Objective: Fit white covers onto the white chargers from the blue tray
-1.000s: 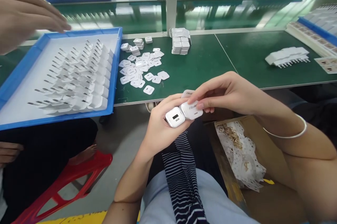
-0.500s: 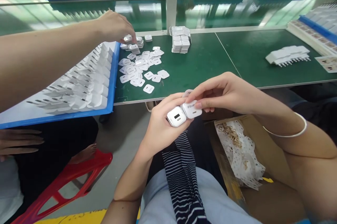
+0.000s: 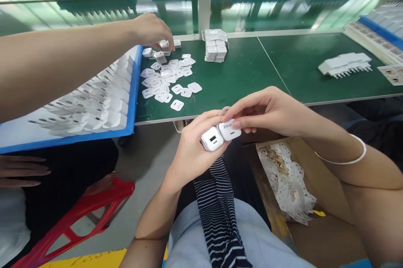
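Note:
My left hand [image 3: 190, 146] is wrapped round white charger blocks held side by side over my lap. The left block, a white charger [image 3: 212, 138], shows a dark USB slot and a smaller oval port on its end face. Against its right side sits a white face plate [image 3: 231, 131] with grey lettering and one small slot. My right hand [image 3: 256, 110] pinches this plate by its upper right edge, thumb on its front. Whether the plate lies flush on a block cannot be seen. A bit of another translucent piece [image 3: 224, 109] shows behind my fingers.
Loose white plates [image 3: 163, 77] are scattered on the green table [image 3: 245, 74], with stacked plates [image 3: 215, 49] behind. A blue tray [image 3: 134, 104] of chargers stands left, under a co-worker's arm [image 3: 78, 49]. A charger row [image 3: 344, 64] lies right; below is an open cardboard box [image 3: 324, 184].
The co-worker's hand has moved right over the small stacks at the back. My hands hold nearly the same pose, with the charger and plate almost still.

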Available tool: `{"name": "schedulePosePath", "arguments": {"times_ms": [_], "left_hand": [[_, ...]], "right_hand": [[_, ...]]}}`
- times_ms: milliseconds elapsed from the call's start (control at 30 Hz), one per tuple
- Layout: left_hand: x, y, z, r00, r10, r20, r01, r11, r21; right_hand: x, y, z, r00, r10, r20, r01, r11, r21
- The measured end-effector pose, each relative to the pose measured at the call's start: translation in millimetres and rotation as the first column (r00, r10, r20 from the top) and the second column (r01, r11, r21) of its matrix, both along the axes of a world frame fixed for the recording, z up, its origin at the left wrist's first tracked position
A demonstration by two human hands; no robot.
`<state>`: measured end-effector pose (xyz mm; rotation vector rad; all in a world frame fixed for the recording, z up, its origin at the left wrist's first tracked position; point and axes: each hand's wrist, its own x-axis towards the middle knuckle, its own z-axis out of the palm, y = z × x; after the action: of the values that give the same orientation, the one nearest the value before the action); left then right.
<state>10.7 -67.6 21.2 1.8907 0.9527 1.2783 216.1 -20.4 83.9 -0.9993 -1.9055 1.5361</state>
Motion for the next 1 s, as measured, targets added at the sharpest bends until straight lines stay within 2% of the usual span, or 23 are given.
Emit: {"name": "schedulePosePath", "arguments": {"times_ms": [533, 767, 1000], "left_hand": [[1.6, -1.8, -0.4, 0.998, 0.032, -0.047, -0.032, 0.999, -0.001], [2.0, -3.1, -0.2, 0.997, 0.043, -0.064, -0.042, 0.999, 0.016], [2.7, -0.5, -1.2, 0.999, 0.031, 0.033, -0.029, 0.999, -0.042]], "right_hand": [[-3.9, -2.2, -3.2, 0.999, -0.051, -0.015, 0.050, 0.997, -0.063], [-5.2, -2.6, -2.9, 0.997, -0.076, 0.032, 0.077, 0.996, -0.041], [-5.1, -6.0, -7.3, 0.996, -0.088, -0.009, 0.088, 0.995, -0.042]]}}
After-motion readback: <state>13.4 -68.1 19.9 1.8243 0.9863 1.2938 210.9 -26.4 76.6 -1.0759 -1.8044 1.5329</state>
